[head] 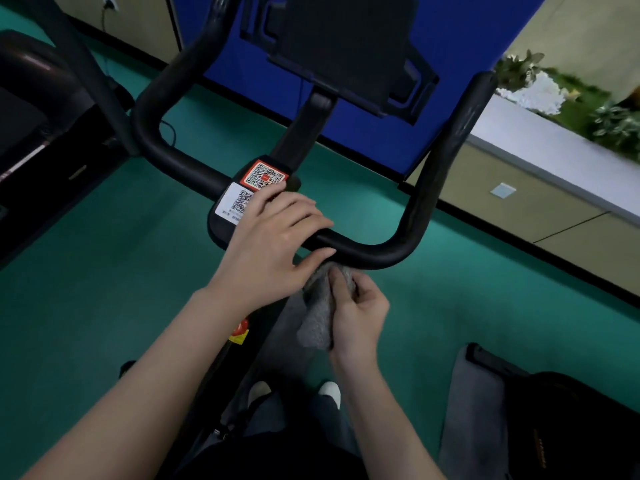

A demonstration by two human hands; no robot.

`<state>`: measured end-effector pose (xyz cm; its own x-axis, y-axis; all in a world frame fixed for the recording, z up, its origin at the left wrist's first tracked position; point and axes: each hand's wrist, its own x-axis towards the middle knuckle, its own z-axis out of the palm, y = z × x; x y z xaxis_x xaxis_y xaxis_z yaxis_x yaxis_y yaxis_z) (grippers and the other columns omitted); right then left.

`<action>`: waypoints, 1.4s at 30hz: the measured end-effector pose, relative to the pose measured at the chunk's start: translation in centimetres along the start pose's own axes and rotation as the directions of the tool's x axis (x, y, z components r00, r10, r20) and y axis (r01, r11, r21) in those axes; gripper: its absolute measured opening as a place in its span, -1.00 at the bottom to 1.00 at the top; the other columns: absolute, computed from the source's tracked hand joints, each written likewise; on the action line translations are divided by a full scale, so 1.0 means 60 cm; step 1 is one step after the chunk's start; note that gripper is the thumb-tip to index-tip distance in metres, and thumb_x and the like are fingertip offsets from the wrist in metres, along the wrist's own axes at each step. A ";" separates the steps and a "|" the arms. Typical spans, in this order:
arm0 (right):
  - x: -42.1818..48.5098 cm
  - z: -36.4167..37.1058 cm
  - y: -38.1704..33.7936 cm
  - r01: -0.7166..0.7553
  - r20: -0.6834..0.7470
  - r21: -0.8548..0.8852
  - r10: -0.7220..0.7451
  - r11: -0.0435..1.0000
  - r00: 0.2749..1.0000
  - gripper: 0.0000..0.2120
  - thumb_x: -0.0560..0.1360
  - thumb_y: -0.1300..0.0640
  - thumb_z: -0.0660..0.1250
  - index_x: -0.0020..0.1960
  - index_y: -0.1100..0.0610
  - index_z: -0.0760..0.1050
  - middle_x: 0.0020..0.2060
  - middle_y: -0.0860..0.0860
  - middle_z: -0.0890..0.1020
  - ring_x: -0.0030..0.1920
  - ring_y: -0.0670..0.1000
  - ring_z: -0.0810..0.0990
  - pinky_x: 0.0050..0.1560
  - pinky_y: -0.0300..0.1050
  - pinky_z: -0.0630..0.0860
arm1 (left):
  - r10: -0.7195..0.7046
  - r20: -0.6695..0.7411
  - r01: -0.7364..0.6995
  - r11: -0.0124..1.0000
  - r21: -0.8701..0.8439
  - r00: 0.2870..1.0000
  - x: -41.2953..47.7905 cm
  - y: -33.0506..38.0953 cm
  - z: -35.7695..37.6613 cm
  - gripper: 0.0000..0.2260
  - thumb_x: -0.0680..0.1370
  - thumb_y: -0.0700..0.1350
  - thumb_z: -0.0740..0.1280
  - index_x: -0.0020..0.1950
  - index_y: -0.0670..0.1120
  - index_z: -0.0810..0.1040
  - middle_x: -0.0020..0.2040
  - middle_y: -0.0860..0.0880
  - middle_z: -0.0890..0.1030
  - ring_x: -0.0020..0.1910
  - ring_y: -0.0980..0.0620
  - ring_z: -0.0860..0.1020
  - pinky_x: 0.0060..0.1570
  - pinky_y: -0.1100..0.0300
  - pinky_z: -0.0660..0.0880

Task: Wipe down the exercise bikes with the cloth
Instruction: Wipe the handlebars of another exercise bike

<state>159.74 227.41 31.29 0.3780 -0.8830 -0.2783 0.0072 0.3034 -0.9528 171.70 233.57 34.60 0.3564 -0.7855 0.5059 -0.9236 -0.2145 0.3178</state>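
A black exercise bike fills the middle of the view, its U-shaped handlebar [377, 249] running across in front of me. Two QR stickers [263, 174] sit on the centre clamp. My left hand [273, 244] rests on the middle of the bar, fingers draped over it and thumb stretched toward the cloth. My right hand [358, 311] grips a crumpled grey cloth [317, 315] just below the bar, its top bunched against the bar's underside. A black tablet holder [346, 46] stands above on the stem.
Another dark machine [38, 109] stands at the left. A black and grey seat or bag [540, 420] lies at the lower right. Green floor [104, 271] surrounds the bike. A blue panel [460, 46] and a beige ledge with plants [571, 98] are behind. My feet [329, 391] show below.
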 end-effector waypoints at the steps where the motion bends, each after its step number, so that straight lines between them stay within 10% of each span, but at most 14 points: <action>1: 0.001 -0.006 -0.001 0.004 -0.004 -0.004 -0.004 1.000 1.000 -0.86 0.50 0.38 0.31 -0.18 0.23 0.59 -0.33 0.01 0.63 -0.28 -0.08 0.56 -0.22 -0.19 0.52 | 0.004 0.000 -0.004 1.000 0.001 1.000 -0.001 -0.002 0.000 -0.74 0.50 0.06 0.35 0.08 -0.05 0.62 -0.01 0.07 0.61 0.08 0.02 0.55 0.39 0.03 0.20; 7: 0.018 -0.059 -0.015 -0.024 -0.191 0.122 0.047 0.992 0.980 -0.88 0.50 0.31 0.33 -0.17 0.18 0.60 -0.28 0.07 0.64 -0.21 0.05 0.58 -0.08 0.10 0.56 | 0.002 -0.005 -0.002 1.000 -0.006 1.000 -0.002 -0.007 0.002 -0.74 0.50 0.07 0.36 0.08 -0.04 0.63 -0.01 0.08 0.62 0.01 0.04 0.56 0.40 0.07 0.19; 10: 0.022 -0.076 -0.035 0.253 -0.364 -0.094 -0.270 0.963 0.891 -0.93 0.48 0.29 0.35 -0.07 0.17 0.59 -0.16 0.11 0.63 -0.11 0.06 0.59 0.05 0.20 0.55 | -0.006 -0.015 0.006 1.000 -0.012 1.000 -0.001 -0.006 0.004 -0.75 0.49 0.07 0.37 0.08 -0.04 0.63 -0.02 0.09 0.62 0.00 0.05 0.56 0.39 0.07 0.20; 13: 0.011 -0.052 -0.047 0.561 -0.180 -0.413 -0.668 0.717 0.722 -0.89 0.45 0.34 0.36 -0.03 0.25 0.59 -0.10 0.14 0.59 -0.04 0.01 0.56 0.05 -0.05 0.53 | -0.013 -0.023 0.013 1.000 -0.018 1.000 -0.001 -0.007 0.005 -0.74 0.49 0.08 0.37 0.07 -0.04 0.64 -0.02 0.09 0.62 -0.01 0.05 0.56 0.39 0.09 0.19; 18: 0.024 -0.039 -0.028 0.727 0.121 -0.588 -0.851 0.353 0.511 -0.82 0.42 0.43 0.38 -0.02 0.29 0.63 -0.08 0.05 0.56 -0.08 0.06 0.47 -0.07 -0.01 0.47 | -0.015 -0.027 0.014 1.000 -0.023 1.000 -0.001 -0.008 0.006 -0.74 0.48 0.08 0.38 0.07 -0.03 0.64 -0.02 0.09 0.62 -0.01 0.05 0.56 0.38 0.08 0.20; 26: 0.035 -0.055 -0.058 0.592 0.001 -0.597 -0.738 0.541 0.675 -0.82 0.43 0.39 0.37 0.01 0.27 0.62 -0.06 0.02 0.50 -0.04 0.10 0.52 0.04 -0.28 0.44 | -0.035 -0.030 0.034 0.999 -0.028 0.999 -0.004 -0.007 0.006 -0.74 0.46 0.07 0.40 0.07 -0.02 0.64 -0.02 0.10 0.62 0.00 0.06 0.56 0.40 0.08 0.19; 35: 0.037 -0.036 -0.116 0.731 0.476 -0.625 -0.609 0.274 0.635 -0.85 0.38 0.33 0.46 -0.06 0.19 0.67 -0.20 0.02 0.66 -0.15 0.02 0.55 -0.01 -0.53 0.30 | -0.027 -0.031 0.026 0.999 -0.027 0.999 -0.004 -0.005 0.005 -0.75 0.46 0.07 0.39 0.06 -0.02 0.63 -0.03 0.10 0.62 0.00 0.06 0.56 0.39 0.12 0.18; 42: 0.105 -0.052 -0.207 0.597 0.500 -0.784 -0.397 0.169 0.770 -0.82 0.43 0.27 0.36 -0.02 0.13 0.67 -0.11 0.07 0.69 -0.06 0.09 0.61 -0.01 -0.25 0.40 | -0.043 -0.038 0.042 0.998 -0.037 0.998 -0.004 -0.004 0.006 -0.71 0.44 0.14 0.39 0.04 0.00 0.63 -0.03 0.12 0.61 0.00 0.07 0.56 0.40 0.10 0.18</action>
<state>159.17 216.95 41.00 0.7510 -0.6210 0.2246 -0.4995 -0.7566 -0.4220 171.80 233.60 34.09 0.4010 -0.7527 0.5221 -0.9022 -0.2256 0.3677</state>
